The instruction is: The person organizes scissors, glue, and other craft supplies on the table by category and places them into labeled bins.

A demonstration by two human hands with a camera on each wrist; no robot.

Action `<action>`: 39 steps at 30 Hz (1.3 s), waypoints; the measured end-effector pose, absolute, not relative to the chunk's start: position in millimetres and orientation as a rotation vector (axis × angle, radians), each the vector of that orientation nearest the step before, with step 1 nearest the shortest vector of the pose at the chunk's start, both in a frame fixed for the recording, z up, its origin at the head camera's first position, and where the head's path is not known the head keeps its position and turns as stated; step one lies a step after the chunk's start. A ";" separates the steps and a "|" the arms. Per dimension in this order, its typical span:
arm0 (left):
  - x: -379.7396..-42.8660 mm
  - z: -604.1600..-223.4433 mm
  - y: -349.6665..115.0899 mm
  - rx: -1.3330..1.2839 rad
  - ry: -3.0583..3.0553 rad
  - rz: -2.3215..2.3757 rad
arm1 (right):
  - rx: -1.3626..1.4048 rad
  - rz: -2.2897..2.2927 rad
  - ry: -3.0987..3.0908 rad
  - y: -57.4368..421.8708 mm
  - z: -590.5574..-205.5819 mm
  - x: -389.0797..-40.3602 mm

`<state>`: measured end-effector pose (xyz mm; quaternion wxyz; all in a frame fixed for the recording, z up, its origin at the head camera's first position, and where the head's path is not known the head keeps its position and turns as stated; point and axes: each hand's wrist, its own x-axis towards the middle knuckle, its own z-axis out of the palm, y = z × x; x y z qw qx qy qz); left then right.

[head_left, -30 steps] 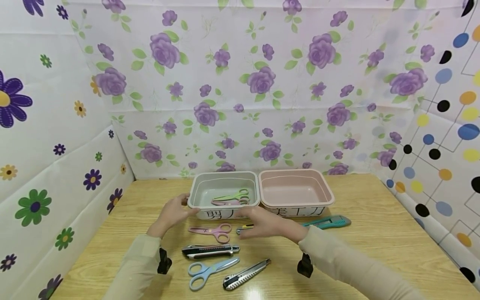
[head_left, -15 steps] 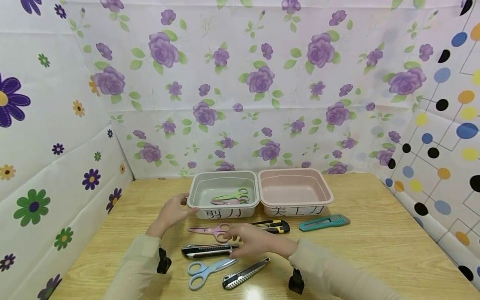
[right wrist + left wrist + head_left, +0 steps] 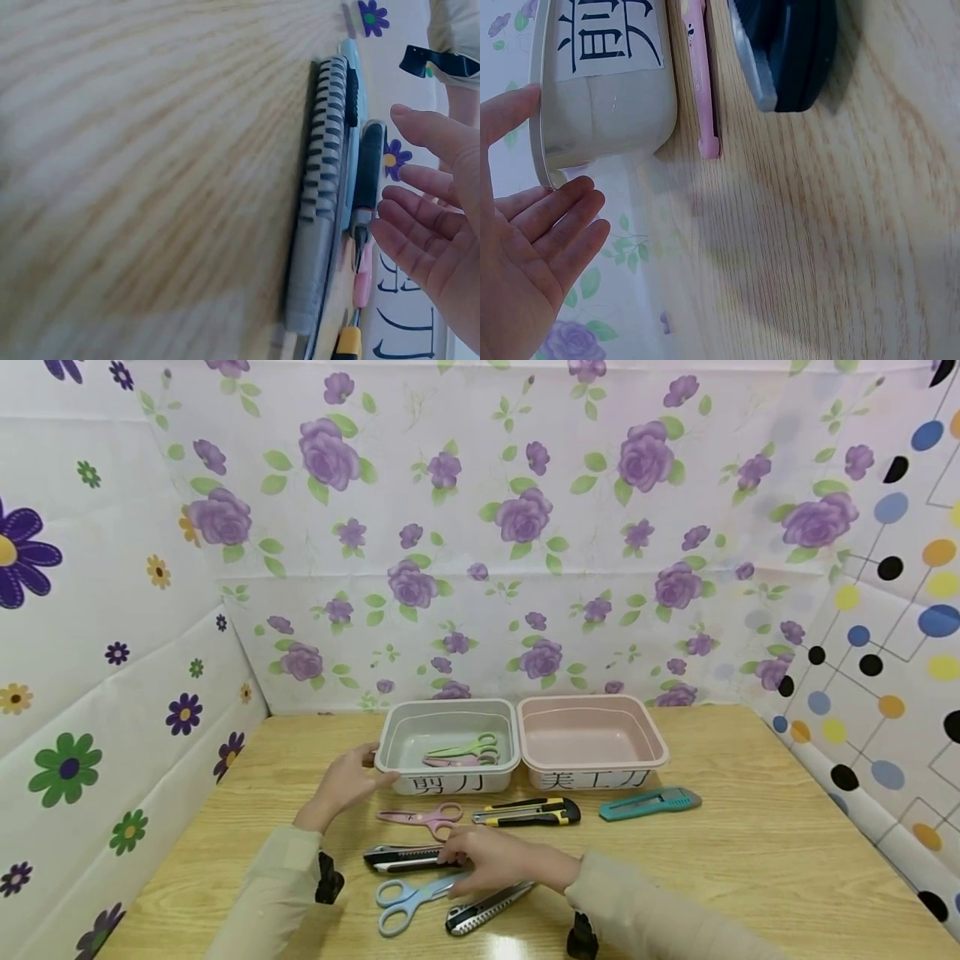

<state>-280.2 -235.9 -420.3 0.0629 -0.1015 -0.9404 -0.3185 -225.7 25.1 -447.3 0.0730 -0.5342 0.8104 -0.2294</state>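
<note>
My left hand (image 3: 347, 787) holds the front left corner of the grey bin (image 3: 402, 787), thumb on the front rim and fingers at the side. In the left wrist view the bin wall (image 3: 615, 112) fills the space above those fingers. My right hand (image 3: 495, 860) reaches over the table with fingers spread and nothing in them. It overlaps the right end of a black-and-silver utility knife (image 3: 401, 858) and the blades of the blue scissors (image 3: 403, 906). Just below it lies a silver utility knife (image 3: 480, 914), seen large in the right wrist view.
Green scissors (image 3: 465, 749) and pink scissors (image 3: 461, 761) lie in the grey bin. A pink bin (image 3: 529, 777) adjoins it. In front lie pink scissors (image 3: 420, 819), a yellow-and-black utility knife (image 3: 528, 812) and a teal one (image 3: 648, 804). Patterned cloth walls border the table.
My right hand has drawn back from the grey bin's front toward me, uncovering the yellow-and-black utility knife, and now hovers over the nearer items. My left hand has stayed at the bin.
</note>
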 end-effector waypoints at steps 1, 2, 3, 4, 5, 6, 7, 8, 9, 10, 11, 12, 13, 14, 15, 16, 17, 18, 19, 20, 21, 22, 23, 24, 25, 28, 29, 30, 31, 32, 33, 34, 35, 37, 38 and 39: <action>-280.2 -420.1 -235.6 -0.304 -2.843 -0.963 | -1.598 -0.680 2.440 24.3 -448.1 -225.4; -280.2 -419.9 -235.4 -0.298 -2.843 -0.965 | -1.599 -0.675 2.444 23.3 -448.8 -225.2; -280.2 -419.8 -235.1 -0.295 -2.844 -0.965 | -1.605 -0.668 2.452 22.3 -449.6 -225.0; -280.3 -419.8 -235.0 -0.297 -2.845 -0.960 | -1.617 -0.658 2.459 21.3 -450.2 -224.9; -280.2 -419.7 -234.9 -0.298 -2.846 -0.962 | -1.627 -0.655 2.461 20.3 -451.0 -224.7; -280.2 -419.6 -234.8 -0.295 -2.847 -0.966 | -1.643 -0.642 2.469 19.4 -451.5 -224.6; -280.3 -419.8 -234.9 -0.295 -2.849 -0.968 | -1.659 -0.635 2.474 18.6 -452.0 -224.5; -280.2 -419.8 -235.0 -0.295 -2.851 -0.970 | -1.673 -0.624 2.481 17.8 -452.6 -224.4; -280.1 -420.0 -235.1 -0.295 -2.852 -0.971 | -1.683 -0.613 2.488 17.2 -453.1 -224.3; -280.3 -420.3 -235.1 -0.293 -2.853 -0.971 | -1.691 -0.604 2.494 16.9 -453.7 -224.3; -280.4 -420.5 -235.1 -0.287 -2.853 -0.977 | -1.694 -0.596 2.500 16.7 -454.4 -224.3; -280.5 -420.6 -235.1 -0.285 -2.853 -0.976 | -1.701 -0.581 2.512 16.6 -455.0 -224.3; -280.6 -420.9 -235.1 -0.287 -2.853 -0.973 | -1.705 -0.574 2.519 16.4 -455.7 -224.3; -280.9 -421.2 -235.1 -0.289 -2.853 -0.969 | -1.711 -0.561 2.529 16.3 -456.4 -224.4; -281.1 -421.4 -234.9 -0.291 -2.853 -0.967 | -1.716 -0.555 2.534 16.3 -457.1 -224.4; -281.4 -421.6 -234.8 -0.292 -2.853 -0.966 | -1.720 -0.552 2.537 16.2 -457.7 -224.3; -281.4 -421.6 -234.8 -0.294 -2.852 -0.964 | -1.725 -0.548 2.538 16.0 -458.1 -224.1; -281.4 -421.6 -234.7 -0.297 -2.851 -0.962 | -1.731 -0.543 2.539 15.9 -458.5 -223.8; -281.4 -421.6 -234.6 -0.298 -2.852 -0.960 | -1.737 -0.536 2.540 15.7 -458.9 -223.5; -281.2 -421.4 -234.4 -0.299 -2.852 -0.960 | -1.744 -0.526 2.542 15.6 -459.2 -223.2; -281.1 -421.2 -234.1 -0.299 -2.852 -0.958 | -1.750 -0.517 2.542 15.5 -459.4 -222.7; -281.1 -421.1 -234.0 -0.298 -2.852 -0.956 | -1.756 -0.502 2.548 15.3 -459.6 -222.4; -280.9 -420.9 -233.8 -0.297 -2.852 -0.956 | -1.762 -0.485 2.553 15.3 -459.5 -222.0; -280.7 -420.7 -233.7 -0.297 -2.853 -0.957 | -1.769 -0.469 2.557 15.3 -459.1 -221.3; -280.4 -420.5 -233.7 -0.298 -2.854 -0.959 | -1.776 -0.455 2.561 15.1 -458.6 -220.8; -279.7 -420.1 -234.0 -0.300 -2.854 -0.965 | -1.778 -0.432 2.564 14.8 -457.5 -219.3; -279.4 -419.9 -234.0 -0.299 -2.855 -0.969 | -1.777 -0.428 2.564 14.7 -457.2 -218.8; -279.4 -419.8 -234.0 -0.298 -2.855 -0.971 | -1.779 -0.420 2.568 14.6 -457.4 -218.5; -279.4 -419.7 -234.0 -0.305 -2.855 -0.967 | -1.777 -0.411 2.576 14.4 -457.8 -218.3; -279.3 -419.6 -233.8 -0.305 -2.855 -0.969 | -1.777 -0.399 2.584 14.3 -458.4 -218.1; -279.4 -419.5 -233.6 -0.306 -2.855 -0.968 | -1.780 -0.387 2.595 14.0 -458.8 -218.0; -279.6 -419.4 -233.5 -0.303 -2.854 -0.970 | -1.782 -0.372 2.607 13.8 -459.2 -217.8; -279.7 -419.5 -233.4 -0.304 -2.854 -0.970 | -1.782 -0.359 2.616 13.6 -459.4 -217.5; -279.8 -419.3 -233.3 -0.304 -2.855 -0.969 | -1.778 -0.331 2.636 13.3 -459.1 -216.6; -279.8 -419.3 -233.4 -0.300 -2.855 -0.971 | -1.776 -0.316 2.643 13.1 -459.0 -216.2; -279.8 -419.3 -233.7 -0.303 -2.856 -0.966 | -1.773 -0.301 2.649 12.9 -458.7 -215.7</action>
